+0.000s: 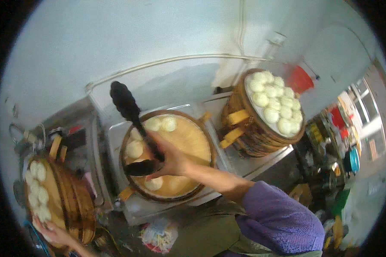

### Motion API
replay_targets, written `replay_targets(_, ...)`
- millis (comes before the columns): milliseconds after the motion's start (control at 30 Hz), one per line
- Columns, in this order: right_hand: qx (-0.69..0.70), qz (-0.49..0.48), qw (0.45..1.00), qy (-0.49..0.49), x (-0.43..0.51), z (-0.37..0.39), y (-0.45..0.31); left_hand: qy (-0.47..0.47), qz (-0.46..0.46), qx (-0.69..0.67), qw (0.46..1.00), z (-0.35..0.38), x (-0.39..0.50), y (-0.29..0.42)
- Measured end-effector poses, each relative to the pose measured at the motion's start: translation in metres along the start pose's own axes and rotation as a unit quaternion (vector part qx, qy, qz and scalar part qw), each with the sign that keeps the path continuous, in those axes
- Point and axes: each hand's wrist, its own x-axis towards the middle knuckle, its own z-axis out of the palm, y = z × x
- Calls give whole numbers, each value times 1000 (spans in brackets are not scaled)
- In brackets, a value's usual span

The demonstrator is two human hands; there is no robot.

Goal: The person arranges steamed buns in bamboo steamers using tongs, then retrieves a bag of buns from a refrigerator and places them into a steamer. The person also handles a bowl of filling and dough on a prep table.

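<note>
My right hand (172,157), at the end of a purple sleeve, grips black tongs (132,112) over the middle round steamer basket (212,151). The arms of the tongs are spread apart. Pale round buns (169,123) lie around the left part of that basket, and part of its light-brown liner shows on the right. At the lower left, my left hand (56,234) is at the near end of several buns (42,196) in a stacked steamer basket (78,205). Its fingers touch or nearly touch the nearest bun; blur hides whether they hold it.
Another steamer stack (244,128) full of pale buns (273,91) stands at the right, its wooden handles (238,117) sticking out. A red container (300,80) is behind it. Below the middle basket is a plastic bag (160,234). A pipe (180,57) runs along the wall.
</note>
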Motion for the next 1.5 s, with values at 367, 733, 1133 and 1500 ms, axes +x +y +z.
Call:
replay_targets(367,-257,194,842,432,-252,-393,-61,-410,134,-542,721,180,-156,561)
replay_targets(733,-598,120,791,49,-178,-525,-8,-450,244,-455,728,245,-258,760)
replay_targets(1133,-693,109,699,-139,-121,-521,31,-432,220,-438,757,200,-269,742)
replay_targets(1500,-425,414,767,-244,-52,-558,13,-390,67,-417,818,191,-268,700)
